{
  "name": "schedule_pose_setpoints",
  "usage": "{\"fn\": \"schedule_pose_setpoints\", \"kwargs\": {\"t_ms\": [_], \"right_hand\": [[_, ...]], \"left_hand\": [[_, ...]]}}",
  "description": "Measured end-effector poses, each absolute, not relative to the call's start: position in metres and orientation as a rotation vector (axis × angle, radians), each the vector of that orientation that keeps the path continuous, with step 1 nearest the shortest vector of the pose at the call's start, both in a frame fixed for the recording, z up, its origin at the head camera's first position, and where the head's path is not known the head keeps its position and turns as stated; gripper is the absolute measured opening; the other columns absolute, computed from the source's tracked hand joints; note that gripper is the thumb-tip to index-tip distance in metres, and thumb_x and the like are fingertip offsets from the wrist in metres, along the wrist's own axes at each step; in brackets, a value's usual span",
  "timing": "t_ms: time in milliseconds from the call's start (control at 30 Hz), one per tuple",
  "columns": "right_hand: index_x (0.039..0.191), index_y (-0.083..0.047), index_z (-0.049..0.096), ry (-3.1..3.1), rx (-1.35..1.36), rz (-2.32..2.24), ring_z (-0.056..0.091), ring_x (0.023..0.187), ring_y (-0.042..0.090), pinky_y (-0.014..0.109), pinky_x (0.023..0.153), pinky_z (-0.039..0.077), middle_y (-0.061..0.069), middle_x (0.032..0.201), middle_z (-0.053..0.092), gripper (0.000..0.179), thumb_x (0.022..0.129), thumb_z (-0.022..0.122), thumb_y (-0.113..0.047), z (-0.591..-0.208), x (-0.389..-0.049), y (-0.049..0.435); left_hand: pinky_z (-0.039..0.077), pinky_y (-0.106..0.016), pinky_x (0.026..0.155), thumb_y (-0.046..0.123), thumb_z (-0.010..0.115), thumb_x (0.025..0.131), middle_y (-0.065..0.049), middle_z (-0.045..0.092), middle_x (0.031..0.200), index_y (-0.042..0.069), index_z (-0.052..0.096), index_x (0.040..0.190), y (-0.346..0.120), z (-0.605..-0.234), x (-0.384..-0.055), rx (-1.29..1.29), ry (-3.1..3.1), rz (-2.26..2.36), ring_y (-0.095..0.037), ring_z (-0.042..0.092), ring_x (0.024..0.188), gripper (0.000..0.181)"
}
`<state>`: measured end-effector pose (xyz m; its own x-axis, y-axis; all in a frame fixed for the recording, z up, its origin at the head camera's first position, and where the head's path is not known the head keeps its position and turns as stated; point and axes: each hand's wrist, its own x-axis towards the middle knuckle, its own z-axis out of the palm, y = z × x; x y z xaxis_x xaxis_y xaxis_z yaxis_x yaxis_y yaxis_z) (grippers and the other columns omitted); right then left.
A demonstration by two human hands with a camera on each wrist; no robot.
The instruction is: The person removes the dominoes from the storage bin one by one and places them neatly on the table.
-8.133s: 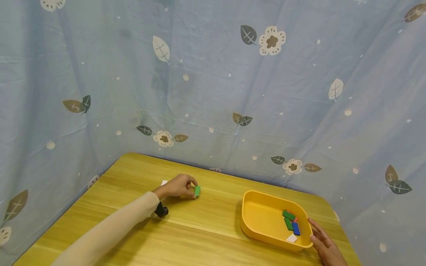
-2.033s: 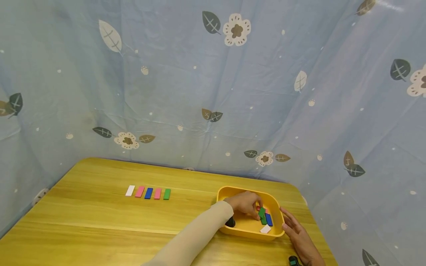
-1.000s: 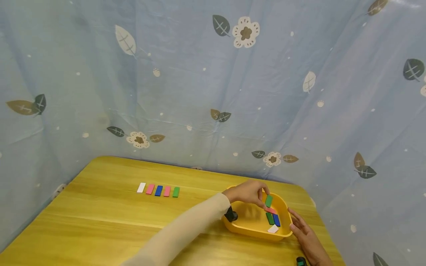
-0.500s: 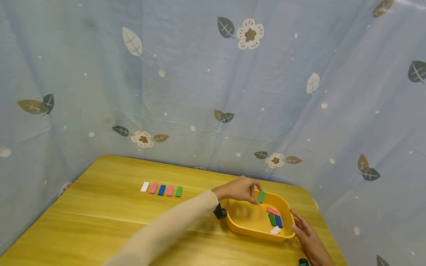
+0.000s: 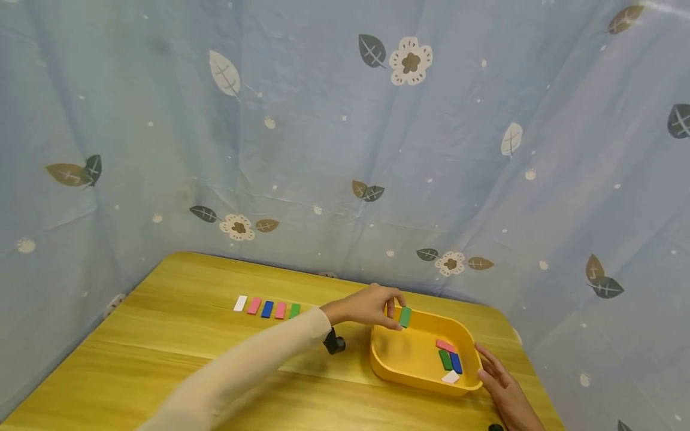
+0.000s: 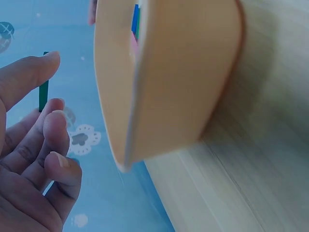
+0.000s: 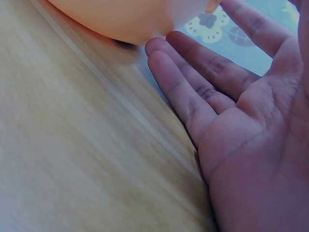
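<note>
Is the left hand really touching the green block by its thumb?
Touching. The left wrist view shows the left hand pinching the green block, with the thumb on one end and a finger at the other.

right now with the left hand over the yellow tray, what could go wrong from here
The left hand seems to pinch the held green block only at its ends, so it might slip. That block is near the yellow tray's rim in the head view and could clip it. There, the sleeve also slightly overlaps the row's green end block, so lowering the arm might nudge it.
</note>
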<state>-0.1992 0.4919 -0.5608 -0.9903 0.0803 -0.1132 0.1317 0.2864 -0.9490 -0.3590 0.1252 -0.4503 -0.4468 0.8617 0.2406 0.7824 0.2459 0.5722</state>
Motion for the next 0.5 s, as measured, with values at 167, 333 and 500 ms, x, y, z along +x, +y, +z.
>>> {"fn": "schedule_pose_setpoints", "kwargs": {"t_ms": [167,333,500], "right_hand": [[0.164,-0.017,0.025,2.51,0.158,-1.838,0.044,0.116,-0.021,0.013,0.091,0.045,-0.012,0.15,0.032,0.062,0.11,0.051,-0.034,-0.562,-0.198,0.492],[0.164,-0.017,0.025,2.519,0.157,-1.834,0.044,0.115,-0.022,0.013,0.091,0.045,-0.004,0.156,0.029,0.063,0.11,0.051,-0.035,-0.56,-0.198,0.491],[0.164,-0.016,0.025,2.522,0.187,-1.814,0.044,0.113,-0.022,0.014,0.091,0.046,-0.001,0.156,0.029,0.064,0.11,0.051,-0.036,-0.559,-0.198,0.491]], "left_hand": [[0.049,-0.018,0.064,0.031,0.081,0.092,0.011,0.064,0.083,0.011,0.063,0.127,0.103,-0.452,-0.36,1.568,2.386,0.979,-0.004,0.057,0.064,0.044],[0.049,-0.02,0.065,0.031,0.08,0.092,0.011,0.063,0.084,0.013,0.062,0.129,0.079,-0.453,-0.36,1.537,2.412,0.986,-0.005,0.058,0.066,0.045],[0.048,-0.022,0.064,0.03,0.081,0.092,0.011,0.063,0.085,0.014,0.062,0.129,0.053,-0.458,-0.358,1.463,2.444,1.008,-0.007,0.057,0.066,0.045]]}}
